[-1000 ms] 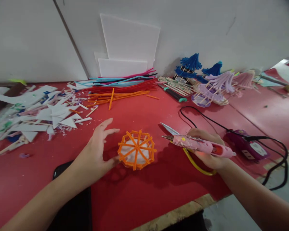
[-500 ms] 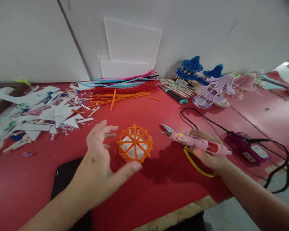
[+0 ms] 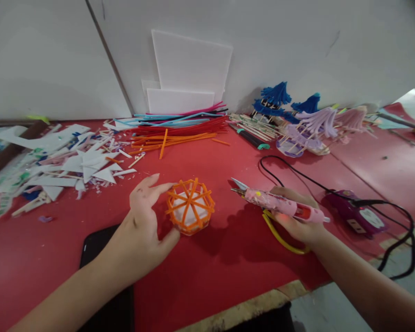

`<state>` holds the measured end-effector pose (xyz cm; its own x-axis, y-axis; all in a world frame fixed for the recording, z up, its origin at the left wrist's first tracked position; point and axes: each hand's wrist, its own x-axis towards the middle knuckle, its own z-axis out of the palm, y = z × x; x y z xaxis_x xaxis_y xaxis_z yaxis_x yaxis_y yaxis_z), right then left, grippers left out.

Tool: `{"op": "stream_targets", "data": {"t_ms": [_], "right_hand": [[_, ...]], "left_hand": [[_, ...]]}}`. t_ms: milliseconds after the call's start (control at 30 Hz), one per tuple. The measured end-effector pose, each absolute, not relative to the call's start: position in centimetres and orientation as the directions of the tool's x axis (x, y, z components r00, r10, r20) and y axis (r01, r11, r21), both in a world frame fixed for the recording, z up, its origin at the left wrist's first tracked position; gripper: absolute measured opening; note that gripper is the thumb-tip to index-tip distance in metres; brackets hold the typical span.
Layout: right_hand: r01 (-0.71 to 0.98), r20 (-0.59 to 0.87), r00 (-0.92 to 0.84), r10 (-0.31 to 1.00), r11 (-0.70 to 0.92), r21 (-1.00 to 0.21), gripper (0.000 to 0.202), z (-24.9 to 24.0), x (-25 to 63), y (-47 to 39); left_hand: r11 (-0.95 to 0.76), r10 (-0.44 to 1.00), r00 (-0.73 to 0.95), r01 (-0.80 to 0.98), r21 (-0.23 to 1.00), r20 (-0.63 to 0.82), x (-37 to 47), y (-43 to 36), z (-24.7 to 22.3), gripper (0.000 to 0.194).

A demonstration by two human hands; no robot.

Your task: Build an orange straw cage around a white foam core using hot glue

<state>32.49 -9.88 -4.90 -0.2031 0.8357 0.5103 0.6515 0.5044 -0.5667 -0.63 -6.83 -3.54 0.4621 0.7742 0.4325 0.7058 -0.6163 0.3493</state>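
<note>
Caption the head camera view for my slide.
Left hand beside an orange spoked frame, right hand holding a pink tool.

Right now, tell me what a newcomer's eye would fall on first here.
Probably the bright orange spoked frame with its white inside, near the middle of the red tabletop, beside the curved left hand. Next would come the pink glue gun in the right hand, above the yellow-handled scissors. Behind, toward the right by the wall, the blue-roofed models stand out.

No txt, nos. or logos legible w/ certainty anywhere.
</note>
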Motion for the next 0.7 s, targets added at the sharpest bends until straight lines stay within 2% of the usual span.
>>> {"op": "stream_targets", "data": {"t_ms": [100, 200, 267, 367, 500, 600, 700], "right_hand": [[0.644, 0.512, -0.224, 0.830, 0.520, -0.561, 0.015, -5.0, 32.6, -9.9], [0.643, 0.508, -0.221, 0.832, 0.516, -0.566, 0.014, -5.1, 32.7, -10.0], [0.645, 0.502, -0.213, 0.838, 0.506, -0.572, 0.015, -5.0, 32.6, -10.1], [0.638, 0.519, -0.227, 0.824, 0.529, -0.560, 0.017, -4.9, 32.4, -10.1], [0.591, 0.525, -0.295, 0.799, 0.584, -0.556, 0.022, -4.6, 32.3, -10.2], [0.555, 0.462, -0.353, 0.814, 0.579, -0.597, 0.023, -4.5, 32.3, -10.1], [0.498, 0.449, -0.403, 0.797, 0.603, -0.623, 0.018, -4.5, 31.9, -10.0]], "left_hand": [[-0.634, 0.771, 0.535, 0.588, 0.503, 0.345, -1.4, -5.7, -3.3, 0.056], [-0.439, 0.836, 0.530, 0.492, 0.752, 0.142, -2.3, -4.1, -2.9, 0.060], [-0.293, 0.860, 0.510, 0.465, 0.835, 0.017, -2.8, -3.2, -2.7, 0.054], [-0.204, 0.844, 0.530, 0.451, 0.869, -0.077, -3.0, -2.5, -2.7, 0.044], [-0.194, 0.825, 0.557, 0.436, 0.879, -0.095, -2.9, -2.3, -3.0, 0.039], [-0.249, 0.872, 0.490, 0.444, 0.861, -0.001, -2.8, -2.5, -3.0, 0.035], [-0.344, 0.924, 0.339, 0.533, 0.773, 0.177, -2.4, -3.2, -2.0, 0.028]]}}
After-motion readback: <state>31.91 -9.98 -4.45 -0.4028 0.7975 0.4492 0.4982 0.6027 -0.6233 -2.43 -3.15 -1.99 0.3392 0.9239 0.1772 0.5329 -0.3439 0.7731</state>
